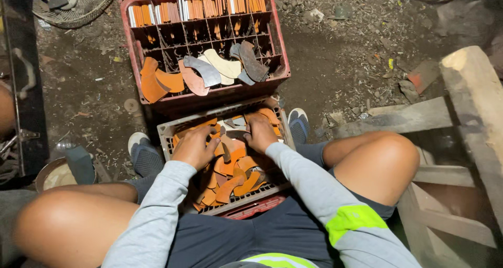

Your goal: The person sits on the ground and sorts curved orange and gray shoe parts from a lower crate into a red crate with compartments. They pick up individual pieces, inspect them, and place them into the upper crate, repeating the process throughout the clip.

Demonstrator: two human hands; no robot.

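Observation:
I sit with a grey plastic crate (166, 129) between my knees, full of orange and brown curved flat pieces (230, 181). My left hand (195, 147) rests palm down on the pile at the crate's left side, fingers curled into the pieces. My right hand (259, 133) presses down on the pieces near the crate's far right corner, fingers bent. Whether either hand grips a piece is hidden. Beyond stands a red divided crate (280, 47) holding stacked orange and white pieces in its far cells, with several larger curved pieces (209, 71) lying on its near edge.
My sandalled feet (144, 153) flank the grey crate on a dirt floor littered with scraps. A wooden bench frame (471, 100) stands at my right. A woven basket (78, 6) sits far left, a round tin (55, 174) near my left knee.

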